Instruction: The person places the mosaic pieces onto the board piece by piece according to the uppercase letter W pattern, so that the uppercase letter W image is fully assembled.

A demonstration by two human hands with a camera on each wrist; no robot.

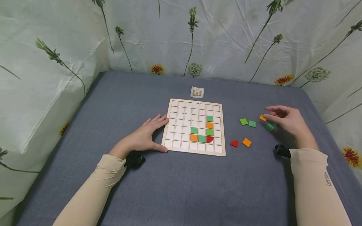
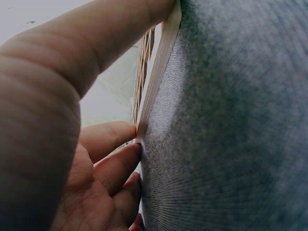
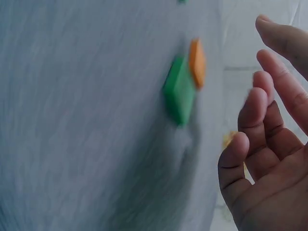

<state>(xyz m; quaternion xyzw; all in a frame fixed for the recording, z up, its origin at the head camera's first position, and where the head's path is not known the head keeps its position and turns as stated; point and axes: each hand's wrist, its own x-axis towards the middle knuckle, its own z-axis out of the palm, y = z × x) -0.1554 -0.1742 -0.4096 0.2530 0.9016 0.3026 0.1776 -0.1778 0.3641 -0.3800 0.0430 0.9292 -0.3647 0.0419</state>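
A wooden grid board lies on the table, with several green and orange square tiles and a red quarter-circle tile in its cells. My left hand is spread at the board's left side; thumb and fingertips touch its edge. Above the loose tiles hovers my right hand, fingers loosely bent and holding nothing. Right by its thumb in the head view lies an orange tile, with a green tile under the hand. The right wrist view shows this green tile apart from the fingers.
Left of the right hand lie two more green tiles, one yellowish and one bluish. Nearer me are a red quarter-circle tile and an orange tile. A small pattern card lies behind the board on the grey tablecloth.
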